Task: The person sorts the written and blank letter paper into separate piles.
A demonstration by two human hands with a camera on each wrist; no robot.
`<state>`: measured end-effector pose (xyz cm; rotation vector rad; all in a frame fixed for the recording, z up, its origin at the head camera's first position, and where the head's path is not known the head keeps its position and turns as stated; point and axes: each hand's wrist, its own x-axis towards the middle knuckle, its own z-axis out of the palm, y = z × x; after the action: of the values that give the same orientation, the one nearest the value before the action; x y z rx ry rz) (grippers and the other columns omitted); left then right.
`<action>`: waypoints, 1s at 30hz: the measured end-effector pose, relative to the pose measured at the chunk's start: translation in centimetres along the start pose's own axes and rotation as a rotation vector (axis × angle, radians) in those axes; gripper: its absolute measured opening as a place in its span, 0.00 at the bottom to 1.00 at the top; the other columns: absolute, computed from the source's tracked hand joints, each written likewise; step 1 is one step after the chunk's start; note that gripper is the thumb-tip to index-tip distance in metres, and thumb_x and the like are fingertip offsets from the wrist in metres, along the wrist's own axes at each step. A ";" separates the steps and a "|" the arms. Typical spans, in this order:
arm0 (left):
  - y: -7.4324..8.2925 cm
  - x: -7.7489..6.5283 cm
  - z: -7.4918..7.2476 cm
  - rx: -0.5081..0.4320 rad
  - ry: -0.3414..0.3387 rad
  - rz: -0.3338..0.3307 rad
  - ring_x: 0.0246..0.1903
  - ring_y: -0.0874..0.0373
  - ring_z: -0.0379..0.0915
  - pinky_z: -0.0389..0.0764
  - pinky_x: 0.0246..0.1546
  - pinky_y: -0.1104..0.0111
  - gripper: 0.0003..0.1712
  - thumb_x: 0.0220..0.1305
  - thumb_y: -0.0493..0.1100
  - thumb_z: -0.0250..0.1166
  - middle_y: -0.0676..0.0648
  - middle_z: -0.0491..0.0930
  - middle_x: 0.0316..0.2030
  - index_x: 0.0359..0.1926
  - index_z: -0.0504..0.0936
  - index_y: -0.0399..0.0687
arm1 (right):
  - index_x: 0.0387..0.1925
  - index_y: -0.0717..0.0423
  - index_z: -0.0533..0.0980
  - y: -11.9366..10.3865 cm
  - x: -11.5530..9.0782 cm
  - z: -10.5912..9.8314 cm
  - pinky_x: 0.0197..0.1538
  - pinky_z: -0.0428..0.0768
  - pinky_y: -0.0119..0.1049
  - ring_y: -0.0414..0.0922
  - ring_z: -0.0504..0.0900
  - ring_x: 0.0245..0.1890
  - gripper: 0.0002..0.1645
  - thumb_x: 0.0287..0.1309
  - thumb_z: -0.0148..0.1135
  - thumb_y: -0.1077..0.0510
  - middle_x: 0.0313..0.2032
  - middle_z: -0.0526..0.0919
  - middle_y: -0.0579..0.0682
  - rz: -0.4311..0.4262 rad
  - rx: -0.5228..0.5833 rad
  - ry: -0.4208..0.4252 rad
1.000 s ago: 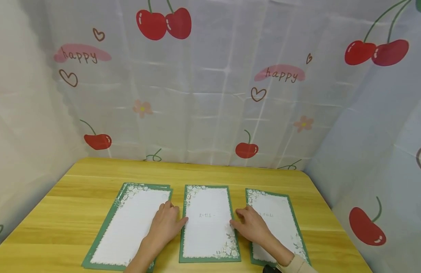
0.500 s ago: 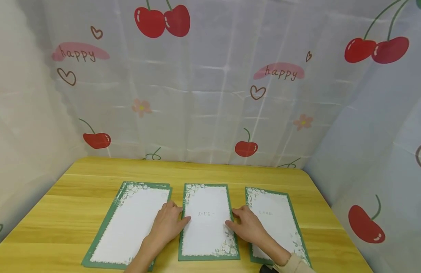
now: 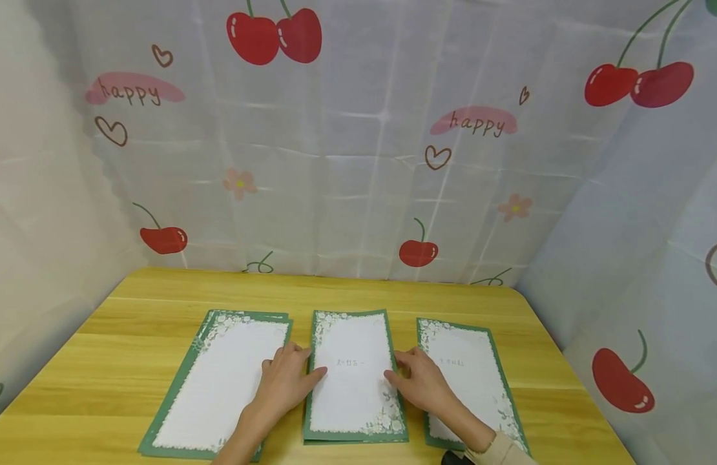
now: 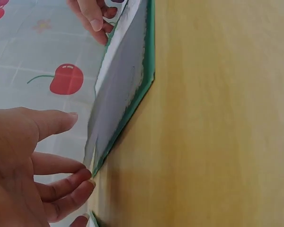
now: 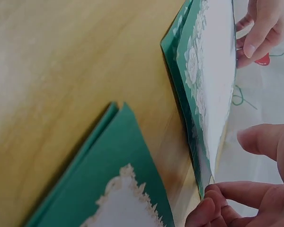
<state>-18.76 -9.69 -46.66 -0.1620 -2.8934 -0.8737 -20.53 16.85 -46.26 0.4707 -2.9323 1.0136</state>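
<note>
Between my hands lies a stack of stationery paper with green floral borders; its top sheet (image 3: pixel 354 394) has small handwriting across the middle. Both far corners of that sheet are raised, and in the left wrist view it bows up from the green-edged paper (image 4: pixel 149 52) below. My left hand (image 3: pixel 284 378) touches its left edge with the fingertips, the thumb (image 4: pixel 59 123) held apart above. At the right edge my right hand (image 3: pixel 424 381) does likewise: fingertips at the paper's side, its thumb (image 5: pixel 258 139) spread away. The undersides of the fingers are partly hidden.
A left stack of bordered paper (image 3: pixel 207 400) lies under my left forearm, its sheets slightly offset. The right paper (image 3: pixel 467 358), also handwritten, is partly covered by my right arm. Behind the yellow wooden table (image 3: pixel 335 294) hangs a cherry-print curtain (image 3: pixel 335 213).
Both hands have moved in over the middle stack's side edges. The top sheet has lifted at its far corners, and paper beneath now shows at its near edge.
</note>
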 end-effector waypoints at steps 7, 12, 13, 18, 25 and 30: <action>-0.1 0.1 -0.5 -0.120 0.026 0.054 0.39 0.50 0.76 0.74 0.34 0.46 0.26 0.61 0.48 0.71 0.47 0.79 0.36 0.53 0.82 0.34 | 0.58 0.68 0.76 -0.2 0.1 -0.2 0.34 0.75 0.38 0.43 0.75 0.33 0.28 0.61 0.69 0.56 0.39 0.80 0.52 0.029 0.116 0.015; 0.0 0.1 -0.6 -0.148 0.053 0.078 0.35 0.54 0.76 0.75 0.34 0.48 0.20 0.63 0.44 0.69 0.49 0.79 0.35 0.51 0.83 0.34 | 0.60 0.70 0.74 -0.2 0.1 -0.2 0.37 0.78 0.37 0.45 0.79 0.38 0.27 0.63 0.66 0.59 0.39 0.80 0.50 0.044 0.220 0.014; 0.1 0.1 -0.6 -0.156 0.060 0.078 0.35 0.53 0.76 0.75 0.35 0.48 0.19 0.64 0.43 0.68 0.49 0.80 0.35 0.51 0.83 0.34 | 0.60 0.70 0.74 -0.2 0.1 -0.1 0.36 0.79 0.36 0.45 0.79 0.38 0.27 0.63 0.65 0.61 0.39 0.80 0.50 0.045 0.243 0.019; 0.1 0.0 -0.9 -0.221 0.090 0.077 0.37 0.52 0.79 0.77 0.40 0.49 0.18 0.66 0.37 0.64 0.47 0.82 0.39 0.54 0.81 0.32 | 0.59 0.69 0.75 -0.1 0.0 0.2 0.29 0.79 0.33 0.46 0.79 0.35 0.23 0.63 0.63 0.66 0.39 0.81 0.52 0.053 0.372 0.070; 0.1 0.2 -1.6 -0.438 0.089 0.071 0.41 0.51 0.78 0.81 0.40 0.60 0.19 0.68 0.32 0.61 0.45 0.81 0.40 0.58 0.78 0.29 | 0.61 0.63 0.76 -0.3 0.3 0.0 0.31 0.80 0.35 0.46 0.78 0.32 0.23 0.65 0.61 0.67 0.42 0.80 0.54 0.120 0.564 0.149; 0.2 0.4 -2.3 -0.544 0.115 0.023 0.42 0.52 0.78 0.80 0.41 0.61 0.20 0.67 0.30 0.60 0.46 0.80 0.42 0.59 0.78 0.32 | 0.64 0.61 0.74 -0.7 0.4 -0.3 0.38 0.80 0.36 0.45 0.78 0.37 0.24 0.67 0.61 0.64 0.46 0.78 0.55 0.197 0.694 0.166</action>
<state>-18.93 -10.76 -44.57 -0.1817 -2.4743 -1.5856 -20.73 16.43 -45.61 0.0765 -2.4446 1.9853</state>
